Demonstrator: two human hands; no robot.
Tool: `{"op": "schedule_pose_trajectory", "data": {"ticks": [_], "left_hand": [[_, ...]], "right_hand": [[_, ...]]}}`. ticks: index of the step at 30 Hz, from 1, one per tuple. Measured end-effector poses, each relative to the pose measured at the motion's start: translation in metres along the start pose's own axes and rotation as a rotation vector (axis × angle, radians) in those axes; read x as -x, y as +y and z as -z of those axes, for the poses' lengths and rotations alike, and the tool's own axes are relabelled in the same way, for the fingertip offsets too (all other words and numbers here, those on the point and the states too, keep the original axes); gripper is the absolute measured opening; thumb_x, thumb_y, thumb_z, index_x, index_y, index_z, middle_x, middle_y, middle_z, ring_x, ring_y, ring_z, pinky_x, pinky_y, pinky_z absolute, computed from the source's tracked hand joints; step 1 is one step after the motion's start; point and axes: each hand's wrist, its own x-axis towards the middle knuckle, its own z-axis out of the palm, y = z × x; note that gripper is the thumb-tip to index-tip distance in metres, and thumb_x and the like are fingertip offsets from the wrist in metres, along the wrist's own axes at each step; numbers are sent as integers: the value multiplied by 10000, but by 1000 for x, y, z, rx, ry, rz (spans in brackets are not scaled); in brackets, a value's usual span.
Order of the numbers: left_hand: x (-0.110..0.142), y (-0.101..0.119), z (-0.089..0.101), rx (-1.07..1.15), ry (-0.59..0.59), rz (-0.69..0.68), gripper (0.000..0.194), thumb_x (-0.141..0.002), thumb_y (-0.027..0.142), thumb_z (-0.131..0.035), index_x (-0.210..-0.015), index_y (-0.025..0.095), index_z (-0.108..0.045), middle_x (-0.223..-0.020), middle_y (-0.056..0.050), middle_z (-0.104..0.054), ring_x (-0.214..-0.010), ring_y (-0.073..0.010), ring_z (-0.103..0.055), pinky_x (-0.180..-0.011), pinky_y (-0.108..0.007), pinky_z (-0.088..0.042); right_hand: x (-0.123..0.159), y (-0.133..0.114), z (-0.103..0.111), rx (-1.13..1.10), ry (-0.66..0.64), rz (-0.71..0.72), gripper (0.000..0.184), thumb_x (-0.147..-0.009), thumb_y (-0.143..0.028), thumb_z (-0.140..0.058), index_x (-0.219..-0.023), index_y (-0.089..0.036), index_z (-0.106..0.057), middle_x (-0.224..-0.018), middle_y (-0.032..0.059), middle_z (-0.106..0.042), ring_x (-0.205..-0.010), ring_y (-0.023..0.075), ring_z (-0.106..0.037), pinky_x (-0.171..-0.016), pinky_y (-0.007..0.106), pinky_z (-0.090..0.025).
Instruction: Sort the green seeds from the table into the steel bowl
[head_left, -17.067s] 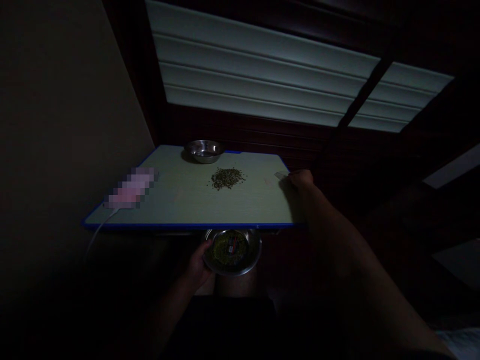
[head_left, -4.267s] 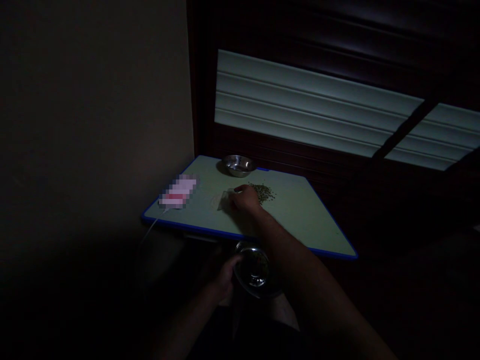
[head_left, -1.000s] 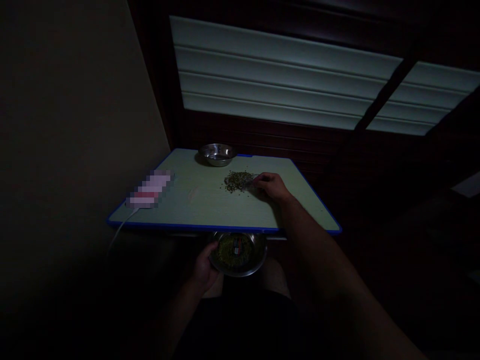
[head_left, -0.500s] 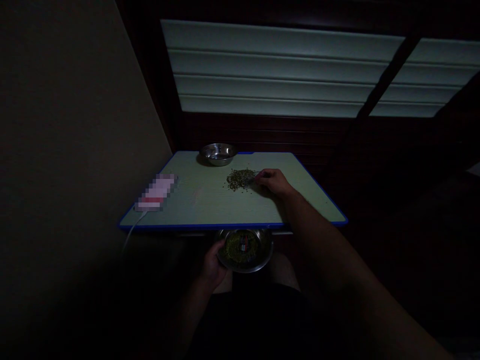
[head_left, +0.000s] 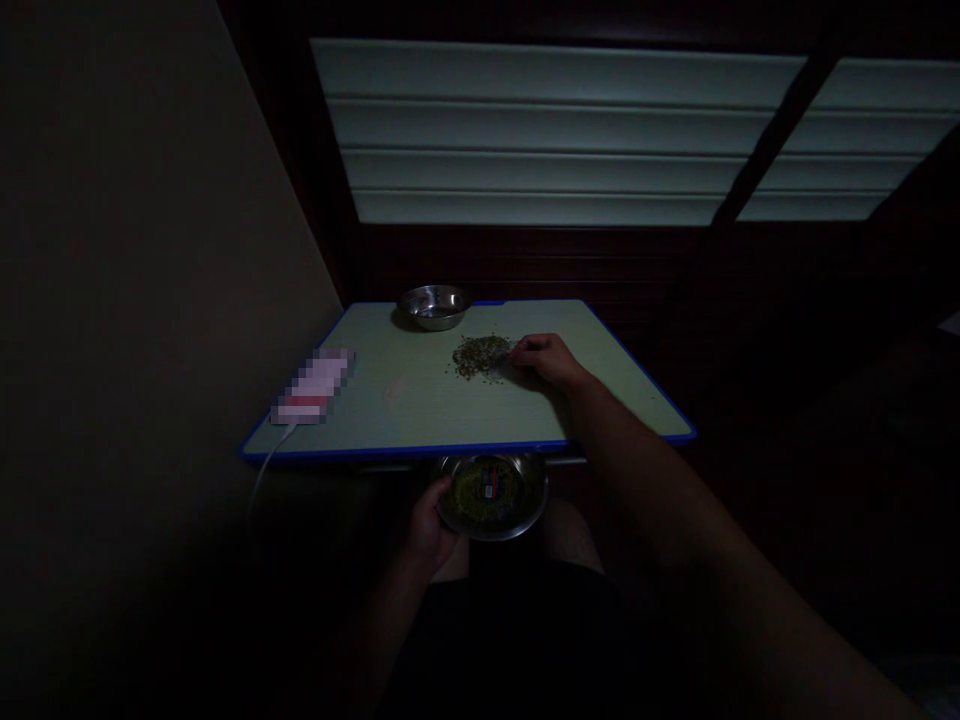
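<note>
A small pile of greenish grains (head_left: 480, 355) lies on a pale green table with a blue rim (head_left: 420, 400). My right hand (head_left: 546, 358) rests on the table at the pile's right edge, fingers pinched together on something small I cannot make out. My left hand (head_left: 429, 520) grips the left rim of a steel bowl (head_left: 492, 494) held just below the table's front edge, above my lap. That bowl holds greenish grains and a small dark item with a red mark.
A second steel bowl (head_left: 433, 305) stands at the table's far edge. A blurred pink-white object (head_left: 312, 385) with a white cable (head_left: 261, 480) lies at the table's left. A wall rises on the left; dark wood panelling with pale slats stands behind.
My right hand has stayed at the pile's right edge, shifting slightly. The bowl in my left hand remains under the front edge. The view has drifted a little.
</note>
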Motion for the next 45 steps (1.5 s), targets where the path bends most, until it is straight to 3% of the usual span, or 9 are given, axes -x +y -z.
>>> {"op": "schedule_pose_trajectory", "data": {"ticks": [9,21,28,33,39,45], "left_hand": [[0,0,1,13,-10,-11,213,-741,225,-676,-922,144,-755,-900,-85,-796,-985,-272,-718,-910,-389,-543],[2,1,-4,12,15,-5,161,-780,196,-623,-852,152,-760,-849,-80,-796,-871,-244,-736,-877,-365,-553],[-2,0,1,27,5,10,173,-778,212,-629,-860,128,-757,-863,-94,-798,-847,-228,-736,-826,-342,-567],[-1,1,-1,42,-8,35,182,-784,205,-609,-845,128,-762,-857,-104,-798,-830,-227,-739,-800,-335,-574],[0,1,-3,35,-16,32,154,-770,207,-633,-835,146,-759,-830,-82,-796,-797,-230,-739,-768,-341,-578],[1,1,-5,37,-20,43,163,-777,200,-624,-826,131,-763,-817,-89,-797,-775,-224,-738,-745,-323,-576]], "right_hand": [[1,-1,0,-25,0,1,131,-553,-257,-702,-640,-162,-676,-508,-3,-589,-457,100,-467,-416,211,-317],[2,1,2,-55,-120,-38,212,-496,-286,-769,-636,-146,-692,-546,9,-622,-483,103,-494,-456,224,-347],[5,-5,5,-44,-7,-20,301,-581,-407,-721,-711,-136,-721,-514,-12,-571,-459,83,-405,-444,232,-286],[22,-15,28,12,26,18,321,-549,-344,-774,-796,-153,-700,-604,-7,-629,-528,95,-470,-511,235,-349],[39,-14,56,240,21,-115,299,-513,-279,-840,-691,-162,-630,-594,14,-637,-531,110,-519,-517,239,-385],[37,-12,44,276,12,-200,292,-546,-261,-840,-685,-152,-606,-558,-1,-601,-490,100,-495,-486,236,-381]]}}
